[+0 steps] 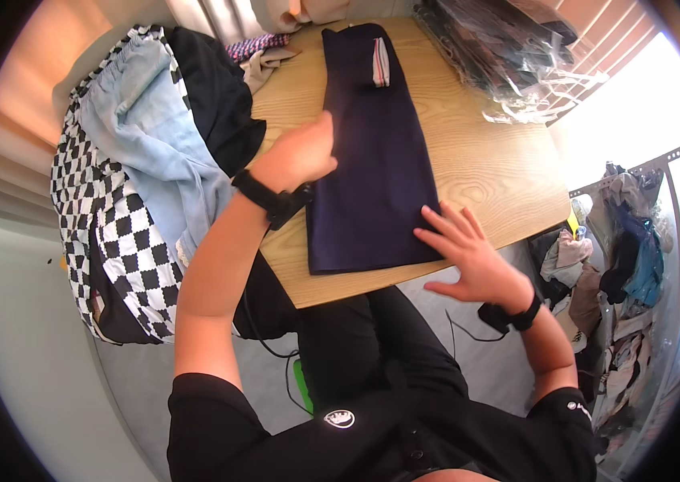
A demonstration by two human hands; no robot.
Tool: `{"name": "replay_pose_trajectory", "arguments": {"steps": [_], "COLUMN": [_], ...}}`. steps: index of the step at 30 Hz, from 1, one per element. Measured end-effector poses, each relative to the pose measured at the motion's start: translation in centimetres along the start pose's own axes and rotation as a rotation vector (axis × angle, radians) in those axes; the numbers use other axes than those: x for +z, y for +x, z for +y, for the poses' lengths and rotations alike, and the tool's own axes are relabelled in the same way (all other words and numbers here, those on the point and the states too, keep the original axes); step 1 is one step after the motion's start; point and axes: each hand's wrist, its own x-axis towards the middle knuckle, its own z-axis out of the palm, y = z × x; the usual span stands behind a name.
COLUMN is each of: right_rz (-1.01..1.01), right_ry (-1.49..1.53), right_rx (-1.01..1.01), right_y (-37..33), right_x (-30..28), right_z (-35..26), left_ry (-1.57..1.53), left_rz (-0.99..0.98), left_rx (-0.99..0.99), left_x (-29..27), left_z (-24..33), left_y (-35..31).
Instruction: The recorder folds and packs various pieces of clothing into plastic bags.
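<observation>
A dark navy garment, folded long and flat, lies on the wooden table in front of me. A white patch with red and dark stripes shows near its far end. Over the garment's left edge is my left hand, its fingers curled together; whether they pinch any cloth is hidden. My right hand is open, fingers spread, with the fingertips at the garment's near right edge. Each wrist wears a black band.
At the left are a black-and-white checked cloth, light blue denim clothing and black cloth. Clear-plastic-wrapped garments are piled at the far right of the table. A metal rack with bagged clothes stands right. Cables hang below the table.
</observation>
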Motion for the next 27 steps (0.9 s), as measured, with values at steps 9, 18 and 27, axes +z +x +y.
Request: {"name": "replay_pose_trajectory", "arguments": {"steps": [9,18,27], "right_rz": [0.378,0.668,0.783], "right_ry": [-0.288,-0.103,0.191], "right_rx": [-0.13,-0.374,-0.384], "right_y": [-4.9,-7.4,-11.4], "right_x": [5.8,5.8,0.0], "right_z": [2.4,2.7,-0.4], "left_ry": [-0.201,0.11,-0.237], "left_rz": [-0.107,0.555,0.54], "left_rx": [0.339,0.351,0.649], "left_x": [3.8,12.0,5.3], "left_z": [4.8,7.0,10.7], "left_y": [-15.2,-20.0,-21.6]}}
